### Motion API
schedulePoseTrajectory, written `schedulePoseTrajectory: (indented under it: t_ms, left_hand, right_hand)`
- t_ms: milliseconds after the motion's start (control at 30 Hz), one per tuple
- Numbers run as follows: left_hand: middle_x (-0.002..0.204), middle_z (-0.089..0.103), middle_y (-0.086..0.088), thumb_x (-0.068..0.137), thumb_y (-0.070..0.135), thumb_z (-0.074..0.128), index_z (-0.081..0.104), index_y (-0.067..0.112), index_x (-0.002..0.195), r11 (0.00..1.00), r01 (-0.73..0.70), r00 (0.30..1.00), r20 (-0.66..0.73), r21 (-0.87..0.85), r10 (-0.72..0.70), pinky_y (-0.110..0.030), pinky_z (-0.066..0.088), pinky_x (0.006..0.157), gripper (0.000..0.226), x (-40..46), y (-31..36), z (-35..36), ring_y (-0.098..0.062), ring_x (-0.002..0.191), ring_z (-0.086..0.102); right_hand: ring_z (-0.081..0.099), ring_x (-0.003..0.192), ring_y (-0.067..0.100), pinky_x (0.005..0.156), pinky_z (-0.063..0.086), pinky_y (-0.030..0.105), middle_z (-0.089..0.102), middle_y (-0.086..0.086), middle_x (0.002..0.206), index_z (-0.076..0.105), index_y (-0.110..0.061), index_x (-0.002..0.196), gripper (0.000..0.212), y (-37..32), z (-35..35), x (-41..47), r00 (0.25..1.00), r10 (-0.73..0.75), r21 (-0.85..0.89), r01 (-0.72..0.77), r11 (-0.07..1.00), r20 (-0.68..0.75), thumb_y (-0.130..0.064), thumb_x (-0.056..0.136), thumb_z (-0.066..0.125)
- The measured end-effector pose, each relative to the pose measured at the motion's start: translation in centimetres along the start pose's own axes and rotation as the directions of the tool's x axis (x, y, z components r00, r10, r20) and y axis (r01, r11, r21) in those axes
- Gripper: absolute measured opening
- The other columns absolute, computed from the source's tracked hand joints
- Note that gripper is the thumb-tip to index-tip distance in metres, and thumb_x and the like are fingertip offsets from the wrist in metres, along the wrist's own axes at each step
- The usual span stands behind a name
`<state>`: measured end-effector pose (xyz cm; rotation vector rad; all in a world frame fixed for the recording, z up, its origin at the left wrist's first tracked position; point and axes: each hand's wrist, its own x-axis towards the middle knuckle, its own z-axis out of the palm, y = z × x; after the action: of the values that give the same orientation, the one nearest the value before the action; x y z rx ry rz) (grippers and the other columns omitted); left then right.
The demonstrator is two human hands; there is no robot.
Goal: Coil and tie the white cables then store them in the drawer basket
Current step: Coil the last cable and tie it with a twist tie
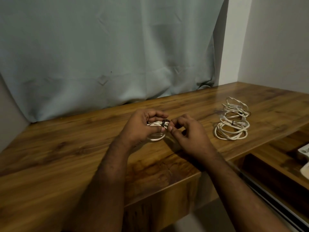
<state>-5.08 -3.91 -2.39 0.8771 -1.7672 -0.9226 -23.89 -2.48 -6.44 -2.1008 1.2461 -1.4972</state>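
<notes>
Together, left hand [142, 125] and right hand [189, 133] around white cable coil [156, 137].

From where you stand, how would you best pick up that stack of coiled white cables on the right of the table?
Pinch the stack of coils across its loops from above, probably near the dark tie at its front: the rings lie flat and loosely piled, so fingers closing on opposite sides should keep them together.

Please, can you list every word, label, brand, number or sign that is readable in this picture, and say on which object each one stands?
There are none to read.
Pale green curtain: plain, no print.
Brown wooden table top: only wood grain.
Stack of coiled white cables: no legible marking.
Coiled white cable held in the left hand, with its dark tie at the right hand: no marking visible.
White objects at the right edge: cut off, too small to tell.
</notes>
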Motion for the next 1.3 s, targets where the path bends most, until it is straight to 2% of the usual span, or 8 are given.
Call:
schedulePoseTrajectory:
  t_ms: [267, 533, 733, 833, 933, 1000, 1100, 1300]
  left_hand:
    - [0.094, 0.08, -0.001, 0.072, -0.016, 0.08, 0.075, 0.012, 0.108, 0.996, -0.028, 1.0, 0.014, 0.08, 0.026, -0.02, 0.058, 0.078, 0.046, 0.1, 0.1, 0.2, -0.008, 0.087, 0.074]
    - [0.093, 0.08, 0.0, 0.072, -0.015, 0.081, 0.075, 0.016, 0.107, 0.994, -0.033, 0.999, 0.013, 0.1, 0.031, -0.022, 0.059, 0.082, 0.047, 0.1, 0.1, 0.4, -0.008, 0.089, 0.075]
    - [0.094, 0.08, -0.001, 0.072, -0.016, 0.08, 0.075, 0.015, 0.108, 0.994, -0.02, 1.0, 0.024, 0.107, 0.017, -0.021, 0.058, 0.081, 0.048, 0.0, 0.3, 0.6, -0.009, 0.09, 0.076]
    - [0.095, 0.081, -0.002, 0.073, -0.017, 0.077, 0.075, 0.017, 0.108, 0.995, -0.011, 0.999, 0.054, 0.1, 0.006, -0.028, 0.061, 0.083, 0.048, 0.1, 0.2, 0.6, -0.013, 0.09, 0.077]
    - [0.099, 0.081, -0.002, 0.075, -0.011, 0.08, 0.076, 0.02, 0.108, 0.995, -0.02, 0.997, 0.071, 0.099, 0.013, -0.039, 0.061, 0.087, 0.045, 0.1, 0.1, 0.5, -0.015, 0.096, 0.076]
    - [0.099, 0.08, -0.006, 0.074, -0.009, 0.083, 0.077, 0.018, 0.107, 0.995, -0.028, 0.996, 0.084, 0.1, 0.02, -0.036, 0.06, 0.088, 0.043, 0.0, 0.1, 0.7, -0.016, 0.097, 0.076]
    - [0.097, 0.078, -0.019, 0.072, -0.016, 0.078, 0.077, 0.017, 0.1, 0.994, -0.037, 0.995, 0.1, 0.104, 0.026, -0.029, 0.058, 0.079, 0.044, 0.0, 0.0, 1.0, -0.018, 0.09, 0.073]
    - [0.098, 0.079, -0.012, 0.073, -0.013, 0.08, 0.074, 0.004, 0.111, 1.0, -0.002, 1.0, 0.004, 0.004, 0.002, -0.034, 0.062, 0.083, 0.042, 0.3, -0.5, 0.4, -0.02, 0.089, 0.076]
  right_hand:
    - [0.062, 0.088, 0.007, 0.071, 0.046, 0.026, 0.063, -0.01, 0.093, 0.076, -0.024, 0.091, 0.003, -0.1, -0.4, -0.2, 0.999, -0.006, -0.041, 0.004, 0.999, -0.042, -0.022, 0.09, 0.076]
    - [0.06, 0.081, 0.005, 0.066, 0.036, 0.004, 0.059, -0.015, 0.085, 0.079, -0.02, 0.09, 0.007, -0.3, -0.7, -0.2, 0.994, -0.046, -0.097, 0.036, 0.995, -0.102, -0.019, 0.085, 0.083]
    - [0.061, 0.075, 0.009, 0.067, 0.045, 0.016, 0.065, -0.006, 0.084, 0.078, -0.022, 0.089, 0.011, -0.4, -0.8, -0.2, 0.986, -0.11, -0.094, 0.099, 0.991, -0.126, -0.02, 0.081, 0.086]
    - [0.061, 0.072, 0.007, 0.066, 0.048, 0.022, 0.066, -0.008, 0.083, 0.073, -0.02, 0.086, 0.017, -0.5, -0.6, -0.3, 0.978, -0.151, -0.131, 0.133, 0.982, -0.141, -0.02, 0.078, 0.088]
    - [0.059, 0.073, 0.007, 0.067, 0.044, 0.016, 0.065, -0.009, 0.082, 0.072, -0.019, 0.086, 0.019, -0.4, -0.6, -0.2, 0.973, -0.18, -0.153, 0.157, 0.976, -0.148, -0.022, 0.077, 0.089]
    - [0.057, 0.074, 0.005, 0.068, 0.041, 0.012, 0.065, -0.008, 0.083, 0.073, -0.017, 0.089, 0.019, -0.5, -0.5, -0.3, 0.968, -0.209, -0.156, 0.187, 0.97, -0.136, -0.022, 0.079, 0.088]
    - [0.058, 0.078, 0.009, 0.069, 0.044, 0.022, 0.064, -0.007, 0.087, 0.072, -0.016, 0.094, 0.016, -0.8, -0.1, -0.4, 0.968, -0.234, -0.181, 0.215, 0.96, -0.092, -0.026, 0.085, 0.081]
    - [0.066, 0.079, 0.011, 0.07, 0.055, 0.034, 0.073, -0.007, 0.087, 0.073, -0.021, 0.09, 0.012, -0.6, -0.3, -0.2, 0.984, -0.132, -0.086, 0.123, 0.989, -0.116, -0.02, 0.084, 0.083]
